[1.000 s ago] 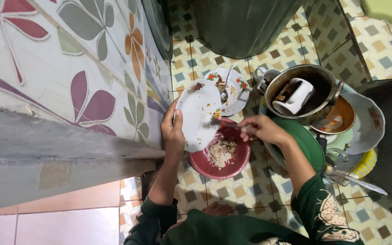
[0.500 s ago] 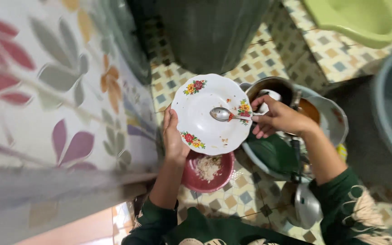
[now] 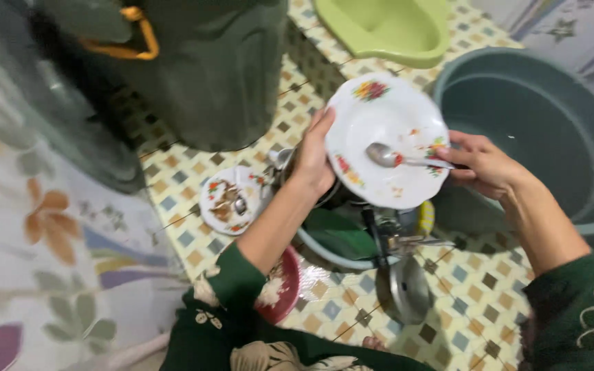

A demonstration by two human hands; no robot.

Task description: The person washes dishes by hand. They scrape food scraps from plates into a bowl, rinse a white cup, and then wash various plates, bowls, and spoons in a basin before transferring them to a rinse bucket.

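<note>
While the left hand (image 3: 313, 156) grips the rim of a white floral plate (image 3: 388, 139), fingers curled behind it, the right hand (image 3: 484, 163) pinches the handle of one spoon (image 3: 407, 159), whose bowl lies inside the plate. The plate is held in the air just beside a big grey basin (image 3: 537, 124), with a few red food specks in it. Two plates show in all: the second, smaller one (image 3: 232, 200) lies on the tiled floor (image 3: 479, 275) with scraps and a spoon in it. One red bowl (image 3: 283, 285) under the left forearm holds rice. A stack of dishes, with a green one (image 3: 335, 237) on top, sits under the held plate, a metal lid (image 3: 407, 292) near it. A dark bin (image 3: 201, 69) and a green squat pan (image 3: 386, 27) stand beyond.
</note>
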